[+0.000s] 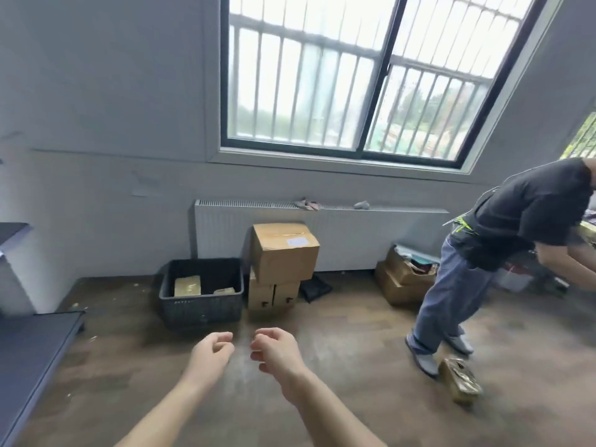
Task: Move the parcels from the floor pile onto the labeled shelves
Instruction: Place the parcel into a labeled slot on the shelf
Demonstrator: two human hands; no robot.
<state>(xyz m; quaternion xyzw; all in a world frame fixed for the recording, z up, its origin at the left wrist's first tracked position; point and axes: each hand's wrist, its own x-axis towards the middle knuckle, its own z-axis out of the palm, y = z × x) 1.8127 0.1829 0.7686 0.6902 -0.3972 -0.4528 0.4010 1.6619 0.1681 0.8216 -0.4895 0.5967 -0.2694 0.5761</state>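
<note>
Bare floor (pixel 322 398) lies open through the lower centre of the frame. At mid-frame a dark crate (pixel 201 293) and stacked cardboard boxes (pixel 280 262) block the way to the radiator (pixel 348 233). A bending person (pixel 503 246) and a small parcel (pixel 459 383) crowd the right; a dark shelf (pixel 35 350) fills the lower left.

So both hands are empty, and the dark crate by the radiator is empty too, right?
Not quite. Both the left hand and right hand are empty, but the dark crate by the radiator is not: the head view shows two small parcels inside it.
</note>
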